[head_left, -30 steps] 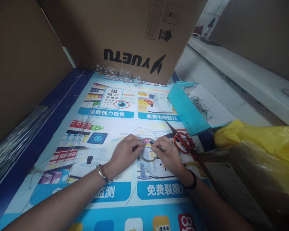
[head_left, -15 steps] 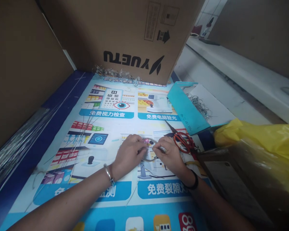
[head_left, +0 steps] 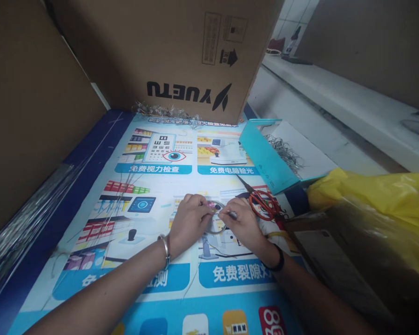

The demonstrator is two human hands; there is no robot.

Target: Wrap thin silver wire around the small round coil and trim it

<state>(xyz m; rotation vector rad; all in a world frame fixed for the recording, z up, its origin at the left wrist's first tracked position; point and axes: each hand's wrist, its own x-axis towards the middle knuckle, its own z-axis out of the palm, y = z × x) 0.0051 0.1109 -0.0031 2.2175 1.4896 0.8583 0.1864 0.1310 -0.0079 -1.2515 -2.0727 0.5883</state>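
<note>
My left hand (head_left: 189, 222) and my right hand (head_left: 242, 222) meet over a printed blue poster (head_left: 143, 279) on the table. Both pinch a thin wire ring (head_left: 216, 228) that carries a small pink bead at its top. The left fingers close on the ring's left side, the right fingers on its upper right. A silver bangle sits on my left wrist and a black band on my right. The ring rests low, close to the poster.
Red-handled scissors (head_left: 263, 204) lie just right of my right hand. A teal box lid (head_left: 265, 158) holds wire scraps behind them. A large cardboard box (head_left: 181, 51) stands at the back, yellow plastic bags (head_left: 377, 195) at right, loose thin wires (head_left: 115, 204) at left.
The hands have stayed together on the ring, shifting slightly. The loose wire arc that stood above the ring a second ago is no longer visible. The camera tilted a little.
</note>
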